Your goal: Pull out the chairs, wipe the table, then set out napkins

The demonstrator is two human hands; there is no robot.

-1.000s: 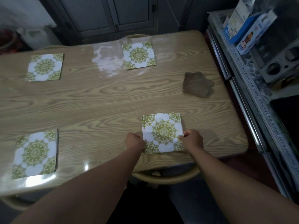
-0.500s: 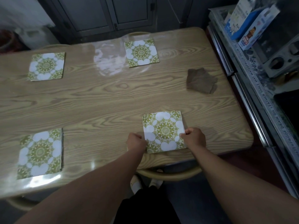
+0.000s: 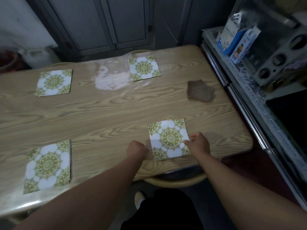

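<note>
Four green-and-white patterned napkins lie on the wooden table: far left, far right, near left and near right. My right hand pinches the right edge of the near right napkin, which lies flat and slightly turned. My left hand is curled into a fist just left of that napkin, a small gap away from its edge. A crumpled brown cloth rests near the table's right side.
A chair's curved back rail sits under the near table edge in front of me, and another chair back shows at the far edge. A counter with boxes runs close along the right. Grey cabinet doors stand behind.
My left hand has come off the near right napkin's left edge and drawn slightly left. My right hand stays at its right edge. The other napkins and the cloth have not moved.
</note>
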